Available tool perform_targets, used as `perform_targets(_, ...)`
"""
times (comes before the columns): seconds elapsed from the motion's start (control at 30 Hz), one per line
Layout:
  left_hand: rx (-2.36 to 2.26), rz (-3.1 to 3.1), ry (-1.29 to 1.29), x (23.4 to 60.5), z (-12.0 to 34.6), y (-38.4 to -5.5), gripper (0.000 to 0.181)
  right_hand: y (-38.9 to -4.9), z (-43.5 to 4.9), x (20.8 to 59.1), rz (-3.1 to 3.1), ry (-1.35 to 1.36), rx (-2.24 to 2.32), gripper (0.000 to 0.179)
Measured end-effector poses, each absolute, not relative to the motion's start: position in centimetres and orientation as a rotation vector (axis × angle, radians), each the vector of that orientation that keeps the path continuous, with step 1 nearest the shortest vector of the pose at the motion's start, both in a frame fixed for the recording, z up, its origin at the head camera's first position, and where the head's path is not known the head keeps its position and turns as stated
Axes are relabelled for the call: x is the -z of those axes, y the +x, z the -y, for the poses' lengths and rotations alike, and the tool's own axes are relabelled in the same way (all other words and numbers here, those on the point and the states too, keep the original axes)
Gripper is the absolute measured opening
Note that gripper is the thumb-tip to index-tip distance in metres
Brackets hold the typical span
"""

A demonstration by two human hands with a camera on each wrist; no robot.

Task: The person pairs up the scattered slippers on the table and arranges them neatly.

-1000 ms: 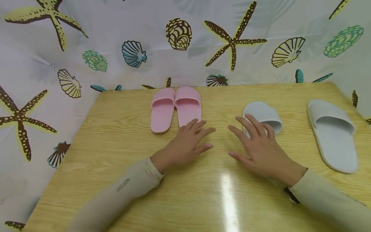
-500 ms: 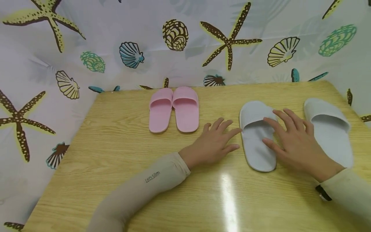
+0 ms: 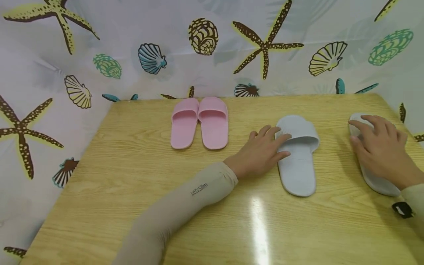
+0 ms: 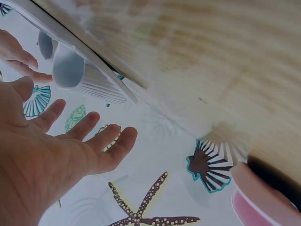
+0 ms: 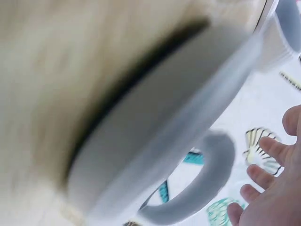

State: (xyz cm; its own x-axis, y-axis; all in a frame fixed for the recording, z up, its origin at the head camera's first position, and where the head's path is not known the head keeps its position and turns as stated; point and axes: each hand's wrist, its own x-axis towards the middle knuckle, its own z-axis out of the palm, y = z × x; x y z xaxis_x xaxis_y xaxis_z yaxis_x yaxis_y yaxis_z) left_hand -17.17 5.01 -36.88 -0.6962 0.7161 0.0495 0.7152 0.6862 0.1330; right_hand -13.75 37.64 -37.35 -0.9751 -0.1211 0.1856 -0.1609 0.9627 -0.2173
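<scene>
Grey left slipper (image 3: 298, 171) – L hand (image 3: 260, 151) by its left edge, fingers spread; R hand (image 3: 382, 147) likewise over right slipper (image 3: 381, 185), contact unclear – prob. best pinch sides evenly, w/o tilting.

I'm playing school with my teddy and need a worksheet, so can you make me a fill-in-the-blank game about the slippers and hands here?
1. The close-together slippers are coloured ____.
2. On the table lie ____ slippers in all.
3. The hand over the rightmost slipper is the person's ____ hand.
4. The cloth behind the table is printed with shells and ____.

Missing words: pink; four; right; starfish.
</scene>
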Motion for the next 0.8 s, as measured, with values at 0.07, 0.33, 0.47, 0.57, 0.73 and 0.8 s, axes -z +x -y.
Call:
perform_targets(0.07,-0.235,-2.89,1.204,36.9,-5.5,-17.6,0.053,-14.4,-38.7,37.6,2.939,0.203,-0.357,0.055)
perform_targets(0.33,-0.238,-2.861,1.159,37.3,-7.7,-18.9,0.055,-15.7,-42.0,38.0,2.984,0.129,-0.405,0.064)
perform_targets(0.47,-0.235,-2.85,1.141,37.2,-8.4,-19.4,0.055,-15.9,-43.0,38.4,3.013,0.112,-0.424,0.064)
perform_targets(0.57,-0.236,-2.836,1.128,37.1,-8.9,-19.7,0.055,-16.0,-43.4,38.7,3.027,0.121,-0.43,0.062)
perform_targets(0.73,-0.25,-2.813,1.133,37.0,-9.6,-20.1,0.054,-16.2,-44.0,38.7,3.028,0.133,-0.461,0.06)
perform_targets(0.8,-0.268,-2.81,1.125,37.0,-9.8,-20.2,0.054,-16.3,-44.2,38.7,3.033,0.134,-0.467,0.06)
